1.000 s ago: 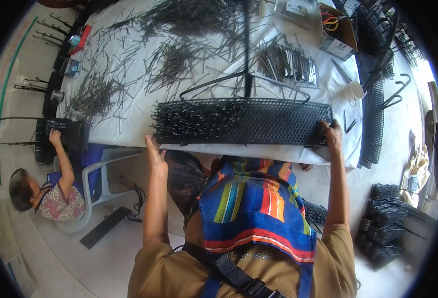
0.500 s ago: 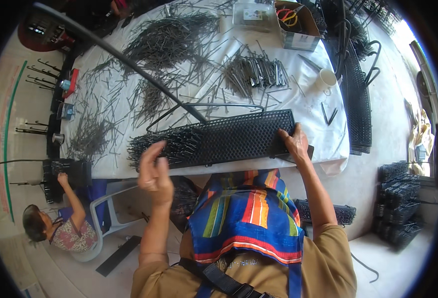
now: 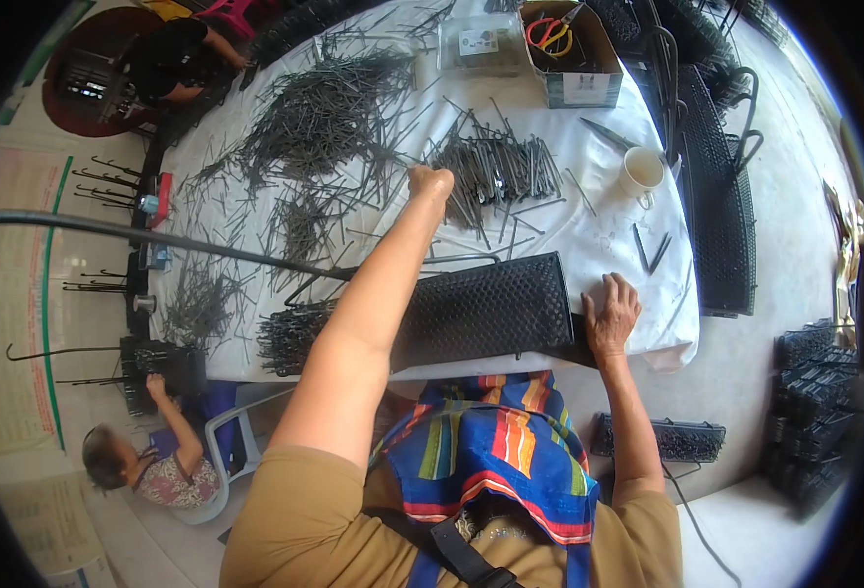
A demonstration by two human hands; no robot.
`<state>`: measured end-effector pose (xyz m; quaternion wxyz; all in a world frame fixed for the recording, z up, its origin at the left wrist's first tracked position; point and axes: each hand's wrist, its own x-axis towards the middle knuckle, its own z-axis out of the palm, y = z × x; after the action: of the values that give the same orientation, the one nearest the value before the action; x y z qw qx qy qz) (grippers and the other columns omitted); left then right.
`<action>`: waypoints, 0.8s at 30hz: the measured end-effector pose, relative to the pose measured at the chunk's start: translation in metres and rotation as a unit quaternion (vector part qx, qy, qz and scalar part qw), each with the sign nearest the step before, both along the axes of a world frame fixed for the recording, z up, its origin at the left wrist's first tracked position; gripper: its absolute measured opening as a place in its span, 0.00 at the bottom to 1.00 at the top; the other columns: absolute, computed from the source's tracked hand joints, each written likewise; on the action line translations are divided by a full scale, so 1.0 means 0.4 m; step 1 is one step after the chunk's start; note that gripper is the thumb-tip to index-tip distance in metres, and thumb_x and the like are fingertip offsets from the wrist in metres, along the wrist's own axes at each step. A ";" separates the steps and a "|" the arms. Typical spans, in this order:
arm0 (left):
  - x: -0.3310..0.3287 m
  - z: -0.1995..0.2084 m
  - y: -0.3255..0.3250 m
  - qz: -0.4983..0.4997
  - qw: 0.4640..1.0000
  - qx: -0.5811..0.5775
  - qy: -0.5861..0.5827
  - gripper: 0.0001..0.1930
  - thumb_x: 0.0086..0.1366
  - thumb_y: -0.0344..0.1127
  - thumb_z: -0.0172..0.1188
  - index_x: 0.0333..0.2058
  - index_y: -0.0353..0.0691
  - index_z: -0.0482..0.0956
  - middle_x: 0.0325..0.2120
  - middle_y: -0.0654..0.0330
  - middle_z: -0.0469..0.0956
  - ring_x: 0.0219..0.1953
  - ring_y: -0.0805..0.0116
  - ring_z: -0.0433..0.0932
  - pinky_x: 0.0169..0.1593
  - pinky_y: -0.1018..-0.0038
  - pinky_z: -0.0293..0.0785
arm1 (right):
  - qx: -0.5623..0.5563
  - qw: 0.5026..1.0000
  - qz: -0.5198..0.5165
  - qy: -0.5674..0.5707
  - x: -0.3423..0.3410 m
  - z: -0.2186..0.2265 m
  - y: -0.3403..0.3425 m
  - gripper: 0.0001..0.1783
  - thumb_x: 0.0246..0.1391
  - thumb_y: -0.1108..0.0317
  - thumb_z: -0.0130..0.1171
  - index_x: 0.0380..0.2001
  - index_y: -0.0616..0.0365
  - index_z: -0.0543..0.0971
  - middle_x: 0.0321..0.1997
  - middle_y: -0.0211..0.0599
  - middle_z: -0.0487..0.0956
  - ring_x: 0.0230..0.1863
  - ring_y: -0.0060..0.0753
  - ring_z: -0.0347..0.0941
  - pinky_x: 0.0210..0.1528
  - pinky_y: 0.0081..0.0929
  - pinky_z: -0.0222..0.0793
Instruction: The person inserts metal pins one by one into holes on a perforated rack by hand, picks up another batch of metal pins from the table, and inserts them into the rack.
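Observation:
A long black perforated metal panel (image 3: 491, 309) lies along the table's near edge. Its left part is packed with upright dark pins (image 3: 290, 338), and a long dark rod (image 3: 207, 252) runs off it to the left. My left arm crosses above the panel. At the left side of a bundle of dark metal pins (image 3: 510, 174), my left hand (image 3: 432, 184) is closed with its fingers curled; what it holds, if anything, is hidden. My right hand (image 3: 611, 316) rests open on the white-covered table, just beyond the panel's right end, fingers spread.
Loose dark pins (image 3: 319, 108) are heaped and scattered over the table's left half. A cup (image 3: 641, 172), a box with scissors (image 3: 586, 88) and a clear plastic box (image 3: 476, 44) stand farther back. Black mesh panels (image 3: 716, 216) are at the right. Another person (image 3: 172, 475) sits at left.
My left hand has moved from above the panel's pin-filled end forward to the pin bundle. My right hand has let go of the panel's right end. The rod has swung lower at the left.

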<state>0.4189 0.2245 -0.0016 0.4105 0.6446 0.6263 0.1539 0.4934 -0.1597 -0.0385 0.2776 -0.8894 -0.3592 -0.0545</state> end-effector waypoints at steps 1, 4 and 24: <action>-0.024 -0.028 0.061 0.039 0.999 -0.013 0.027 0.24 0.50 0.28 0.53 0.48 0.23 0.66 0.49 0.37 0.71 0.54 0.44 0.70 0.57 0.63 0.67 | 0.007 1.000 0.023 -0.005 -0.004 0.006 0.033 0.26 0.46 0.56 0.61 0.47 0.56 0.72 0.52 0.40 0.70 0.55 0.47 0.63 0.56 0.42 0.55; 0.021 -0.081 0.048 0.138 0.989 -0.035 0.031 0.28 0.49 0.31 0.57 0.50 0.24 0.65 0.51 0.37 0.69 0.54 0.44 0.71 0.58 0.62 0.67 | -0.020 0.999 0.021 0.014 0.008 0.014 0.027 0.26 0.44 0.58 0.62 0.47 0.55 0.72 0.52 0.39 0.70 0.54 0.47 0.63 0.55 0.42 0.55; 0.187 -0.057 -0.078 0.066 0.983 0.080 0.154 0.21 0.51 0.32 0.59 0.43 0.30 0.68 0.41 0.45 0.76 0.45 0.49 0.77 0.51 0.61 0.72 | 0.010 0.999 -0.009 0.044 0.036 -0.005 0.020 0.21 0.39 0.68 0.60 0.42 0.51 0.75 0.51 0.35 0.72 0.53 0.46 0.65 0.54 0.40 0.56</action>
<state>0.4936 0.1931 -0.0246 0.2453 0.6486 0.7089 0.1288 0.5079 -0.1517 -0.0407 0.3012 -0.8916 -0.3376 -0.0213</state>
